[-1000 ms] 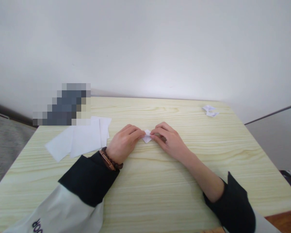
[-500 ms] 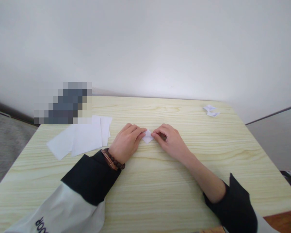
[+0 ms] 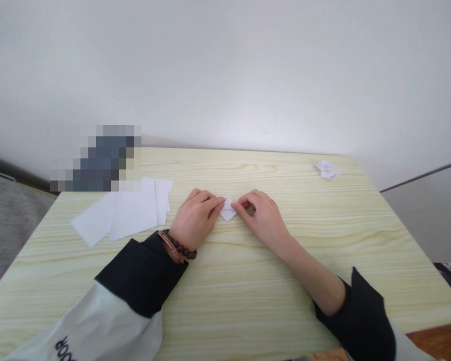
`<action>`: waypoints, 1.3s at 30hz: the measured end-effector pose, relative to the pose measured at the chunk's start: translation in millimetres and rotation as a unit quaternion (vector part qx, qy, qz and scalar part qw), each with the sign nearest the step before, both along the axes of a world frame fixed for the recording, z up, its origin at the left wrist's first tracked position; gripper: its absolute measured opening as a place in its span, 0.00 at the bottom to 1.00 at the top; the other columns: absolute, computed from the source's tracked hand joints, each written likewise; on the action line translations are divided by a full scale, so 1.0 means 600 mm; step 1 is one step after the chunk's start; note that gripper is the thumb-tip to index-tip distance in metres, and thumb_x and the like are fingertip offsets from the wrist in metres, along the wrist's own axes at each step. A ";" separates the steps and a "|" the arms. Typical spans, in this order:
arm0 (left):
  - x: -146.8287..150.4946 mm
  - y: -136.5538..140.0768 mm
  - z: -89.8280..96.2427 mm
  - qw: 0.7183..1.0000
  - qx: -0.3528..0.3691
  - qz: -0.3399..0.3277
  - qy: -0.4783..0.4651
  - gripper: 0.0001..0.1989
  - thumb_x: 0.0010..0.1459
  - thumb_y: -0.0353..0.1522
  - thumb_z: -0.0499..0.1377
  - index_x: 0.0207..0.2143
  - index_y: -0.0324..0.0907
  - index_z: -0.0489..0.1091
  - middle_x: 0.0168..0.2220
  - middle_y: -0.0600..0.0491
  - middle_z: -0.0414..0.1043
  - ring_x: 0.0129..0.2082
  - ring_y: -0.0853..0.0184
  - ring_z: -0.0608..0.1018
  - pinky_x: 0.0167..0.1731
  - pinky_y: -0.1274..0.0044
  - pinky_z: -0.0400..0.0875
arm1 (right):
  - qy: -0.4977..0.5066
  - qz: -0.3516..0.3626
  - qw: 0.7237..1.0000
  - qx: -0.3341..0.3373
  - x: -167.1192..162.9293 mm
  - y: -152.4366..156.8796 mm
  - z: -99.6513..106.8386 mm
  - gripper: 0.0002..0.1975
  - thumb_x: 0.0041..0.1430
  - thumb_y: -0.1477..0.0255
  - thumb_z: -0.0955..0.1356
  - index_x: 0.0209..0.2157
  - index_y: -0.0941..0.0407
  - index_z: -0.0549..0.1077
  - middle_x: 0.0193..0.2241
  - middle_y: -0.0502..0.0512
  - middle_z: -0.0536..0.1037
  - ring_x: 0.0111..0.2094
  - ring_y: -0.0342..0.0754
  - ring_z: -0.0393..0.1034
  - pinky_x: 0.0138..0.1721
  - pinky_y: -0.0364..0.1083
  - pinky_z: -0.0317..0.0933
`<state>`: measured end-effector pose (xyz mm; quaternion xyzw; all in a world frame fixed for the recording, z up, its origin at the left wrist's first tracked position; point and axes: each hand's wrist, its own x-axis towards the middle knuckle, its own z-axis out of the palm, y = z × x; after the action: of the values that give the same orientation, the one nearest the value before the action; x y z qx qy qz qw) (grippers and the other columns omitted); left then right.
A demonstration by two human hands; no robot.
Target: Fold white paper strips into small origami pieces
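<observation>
Pinching a small folded paper at the centre of the frame, on or just above the table, with the left hand at one side corner and the right hand at the other. Clamped on it at both sides by thumb and fingers; cannot tell how firmly. Apparently shaping or pressing a fold. Probably calling next for even pressure at both corners and a well-aligned crease. Touching neither the loose white sheets left of centre nor the small folded pieces towards the upper right.
</observation>
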<state>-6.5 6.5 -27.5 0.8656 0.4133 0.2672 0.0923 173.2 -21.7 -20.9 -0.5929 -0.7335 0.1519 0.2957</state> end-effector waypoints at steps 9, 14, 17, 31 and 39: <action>0.010 -0.005 0.009 0.996 -0.024 0.068 0.047 0.09 0.61 0.33 0.54 0.35 0.39 0.73 0.33 0.50 0.74 0.37 0.60 0.72 0.38 0.69 0.68 | -0.015 -0.021 1.000 -0.003 -0.004 0.002 -0.002 0.07 0.58 0.68 0.66 0.28 0.56 0.69 0.28 0.53 0.72 0.33 0.48 0.66 0.36 0.46 0.59; 0.008 -0.006 0.009 0.996 -0.016 0.069 0.048 0.09 0.60 0.33 0.55 0.38 0.40 0.73 0.36 0.50 0.73 0.39 0.61 0.71 0.39 0.70 0.68 | -0.002 -0.030 1.000 -0.009 -0.005 0.000 0.000 0.05 0.58 0.70 0.66 0.32 0.56 0.69 0.32 0.55 0.71 0.35 0.48 0.67 0.38 0.47 0.62; 0.005 -0.007 0.006 0.997 0.021 0.057 0.050 0.11 0.60 0.36 0.56 0.42 0.42 0.74 0.38 0.49 0.71 0.38 0.61 0.70 0.38 0.70 0.69 | -0.002 -0.025 1.000 -0.002 -0.004 0.000 -0.004 0.05 0.59 0.69 0.66 0.32 0.56 0.69 0.32 0.54 0.71 0.36 0.48 0.68 0.39 0.47 0.62; 0.002 -0.004 0.007 0.996 -0.036 0.034 -0.070 0.06 0.58 0.33 0.58 0.34 0.42 0.74 0.38 0.51 0.76 0.39 0.63 0.73 0.42 0.70 0.69 | 0.012 0.034 0.999 0.008 0.007 -0.004 -0.002 0.07 0.59 0.68 0.66 0.35 0.56 0.70 0.33 0.55 0.73 0.38 0.48 0.67 0.41 0.47 0.61; 0.009 -0.008 0.019 0.974 -0.119 0.021 -0.194 0.07 0.56 0.36 0.60 0.33 0.41 0.73 0.37 0.51 0.77 0.31 0.69 0.76 0.31 0.78 0.71 | 0.033 0.041 0.999 0.006 0.006 -0.004 0.002 0.09 0.60 0.66 0.65 0.33 0.56 0.72 0.30 0.53 0.74 0.32 0.45 0.67 0.34 0.44 0.59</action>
<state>-1.3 2.0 -16.2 0.7714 0.4345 0.3804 0.2673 176.7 -24.0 -19.6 -0.5551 -0.7480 0.1794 0.3165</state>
